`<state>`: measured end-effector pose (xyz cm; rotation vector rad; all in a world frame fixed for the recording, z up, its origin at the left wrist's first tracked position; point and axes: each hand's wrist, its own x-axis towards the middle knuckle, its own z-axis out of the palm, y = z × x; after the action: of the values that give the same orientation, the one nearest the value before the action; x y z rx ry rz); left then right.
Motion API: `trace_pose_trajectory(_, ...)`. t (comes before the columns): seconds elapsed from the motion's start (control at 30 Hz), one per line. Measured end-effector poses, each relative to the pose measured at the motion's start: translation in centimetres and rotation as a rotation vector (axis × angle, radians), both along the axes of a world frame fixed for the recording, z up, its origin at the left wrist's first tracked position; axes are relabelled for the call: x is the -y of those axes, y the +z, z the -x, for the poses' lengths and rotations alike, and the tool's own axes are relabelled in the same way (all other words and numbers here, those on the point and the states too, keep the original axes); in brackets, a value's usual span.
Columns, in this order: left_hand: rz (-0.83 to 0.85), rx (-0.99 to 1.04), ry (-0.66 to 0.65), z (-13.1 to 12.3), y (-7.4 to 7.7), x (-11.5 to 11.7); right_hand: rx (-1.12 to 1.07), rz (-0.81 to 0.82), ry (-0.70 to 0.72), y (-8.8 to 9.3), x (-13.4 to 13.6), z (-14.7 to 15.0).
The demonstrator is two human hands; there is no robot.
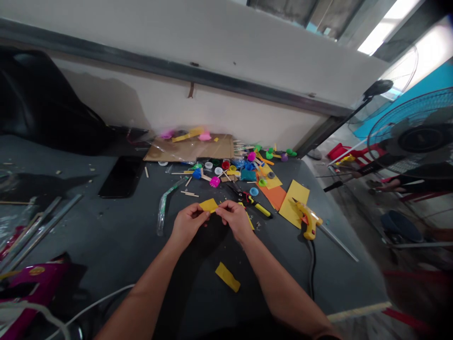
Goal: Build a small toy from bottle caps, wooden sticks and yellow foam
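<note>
**Left hand (187, 225) and right hand (234, 219) pinched a yellow strip (208, 205) above the table**

The strip sat between the hands, over the dark tabletop (106, 245). On each hand, the thumb and fingertips (216, 211) came together, clamped on the strip, with its upper edge showing above them. More yellow showed below the right hand; whether it was the same strip, I could not tell.

A second yellow strip (227, 277) lay flat between the forearms, well below the hands. Past the right hand, scissors (235, 190) lay just beyond the fingers, and a yellow hot glue gun (308, 218) rested further right on yellow card (293, 203), its black cord (311, 269) running toward the near side.

The far side was crowded: craft sticks (189, 193), colored bottle caps (226, 165) and a cardboard sheet (187, 148) sat near the wall (212, 113). The widest open room lay left of the left hand, a long stretch of tabletop reaching to metal rods (42, 226) near the left edge of view.
</note>
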<state>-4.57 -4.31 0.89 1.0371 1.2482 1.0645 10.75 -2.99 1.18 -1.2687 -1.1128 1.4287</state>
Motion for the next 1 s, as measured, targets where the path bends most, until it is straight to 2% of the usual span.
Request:
trace_pose_trajectory(0.2,0.012,-0.017,-0.003,-0.17,-0.09,-0.03,-0.045,0.018,0.002,-0.3,0.0,0.15)
trace_pose_trajectory(0.6,-0.025,-0.089,-0.022,-0.09,0.4,0.08,0.016,0.003,0.058,-0.63,0.11,0.2)
trace_pose_trajectory(0.83,-0.033,-0.187,0.001,0.0,0.88,0.24,0.04,-0.032,0.073,-0.65,0.1,0.07)
trace_pose_trajectory(1.0,-0.078,-0.3,-0.006,0.1,0.58,0.37,0.09,-0.026,0.048,-0.66,0.14,0.07)
